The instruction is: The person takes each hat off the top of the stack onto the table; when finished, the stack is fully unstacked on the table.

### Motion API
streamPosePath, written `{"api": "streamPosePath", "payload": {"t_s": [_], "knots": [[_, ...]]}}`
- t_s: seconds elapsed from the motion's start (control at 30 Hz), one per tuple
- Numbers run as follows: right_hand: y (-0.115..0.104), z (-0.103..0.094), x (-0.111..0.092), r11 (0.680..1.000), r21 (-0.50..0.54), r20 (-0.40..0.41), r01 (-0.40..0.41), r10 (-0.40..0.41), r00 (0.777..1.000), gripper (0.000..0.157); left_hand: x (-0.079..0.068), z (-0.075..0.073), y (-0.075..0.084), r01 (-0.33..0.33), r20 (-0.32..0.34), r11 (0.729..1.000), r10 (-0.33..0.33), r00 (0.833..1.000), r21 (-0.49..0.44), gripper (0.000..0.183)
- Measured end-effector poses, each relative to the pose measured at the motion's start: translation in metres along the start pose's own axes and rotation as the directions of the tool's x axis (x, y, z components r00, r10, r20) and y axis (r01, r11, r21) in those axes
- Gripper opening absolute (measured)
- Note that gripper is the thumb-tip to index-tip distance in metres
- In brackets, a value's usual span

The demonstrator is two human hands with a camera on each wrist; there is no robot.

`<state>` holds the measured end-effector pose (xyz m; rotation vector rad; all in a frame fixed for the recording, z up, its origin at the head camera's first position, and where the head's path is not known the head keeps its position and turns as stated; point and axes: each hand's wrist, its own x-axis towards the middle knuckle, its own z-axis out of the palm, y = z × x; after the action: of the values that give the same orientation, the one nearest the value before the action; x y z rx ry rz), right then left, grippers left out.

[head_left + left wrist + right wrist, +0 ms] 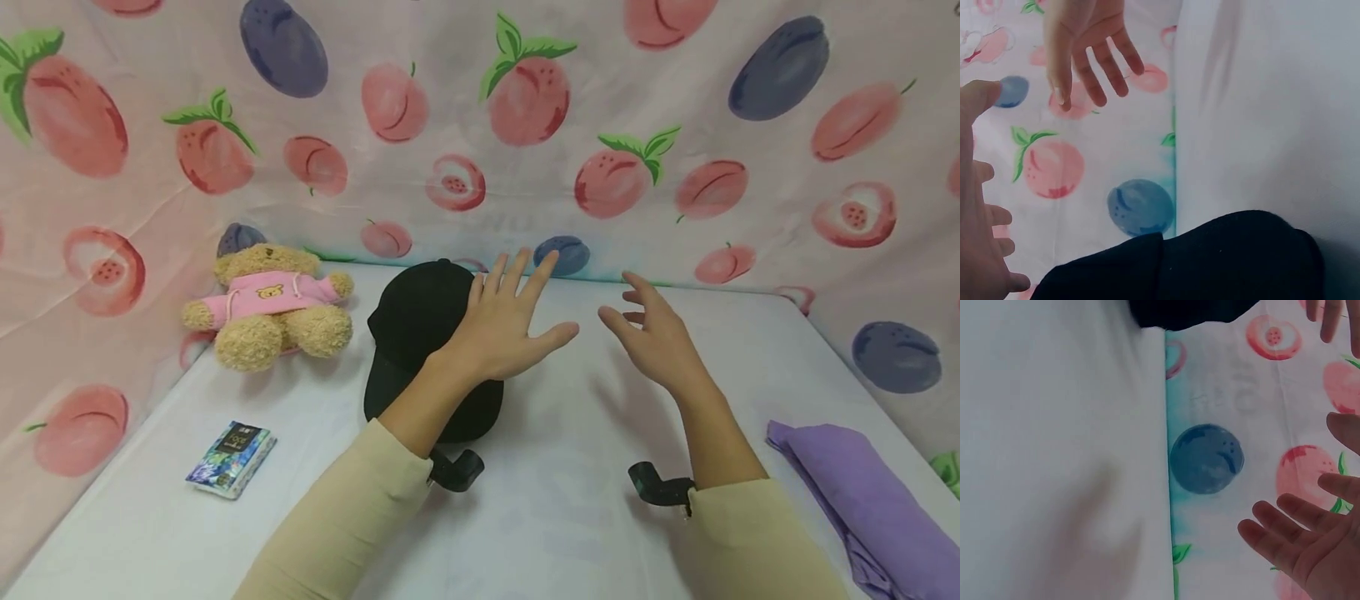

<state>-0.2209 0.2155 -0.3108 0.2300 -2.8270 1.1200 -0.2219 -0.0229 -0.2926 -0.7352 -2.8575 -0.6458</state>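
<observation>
My left hand (498,333) is held up with its fingers spread, overlapping a black baseball cap (408,325) in the head view. The cap sits on the white table, its brim toward me, partly hidden by that hand and forearm. To the right, my right hand (660,337) hovers over the table, fingers loosely extended and nothing in them. Both palms face each other across a gap. In the left wrist view the cap (1210,256) fills the bottom, below the left hand (979,206). The right wrist view shows the relaxed right hand (1322,544).
A teddy bear (270,300) in a pink hoodie sits at the back left. Nearer me lies a small tissue pack (232,458). Folded purple cloth (870,500) lies at the right edge of the white table (555,517). A fruit-print curtain (450,100) stands behind.
</observation>
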Motion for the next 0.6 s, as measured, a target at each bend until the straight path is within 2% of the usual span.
{"api": "streamPosePath", "payload": {"t_s": [0.13, 0.33, 0.6], "knots": [[-0.007, 0.006, 0.003, 0.997, 0.08, -0.032, -0.013, 0.016, 0.999, 0.078, -0.004, -0.005, -0.006, -0.003, -0.045, 0.999, 0.0, 0.999, -0.055, 0.089], [-0.016, 0.016, 0.009, 0.994, 0.112, -0.031, -0.013, 0.017, 0.999, 0.076, -0.01, -0.012, -0.015, -0.051, -0.133, 0.984, 0.028, 0.991, -0.17, 0.086], [-0.025, 0.03, 0.012, 0.97, 0.241, -0.004, -0.02, 0.021, 1.0, 0.076, -0.025, -0.022, -0.025, -0.059, -0.234, 0.957, -0.01, 0.972, -0.285, 0.083]]}}
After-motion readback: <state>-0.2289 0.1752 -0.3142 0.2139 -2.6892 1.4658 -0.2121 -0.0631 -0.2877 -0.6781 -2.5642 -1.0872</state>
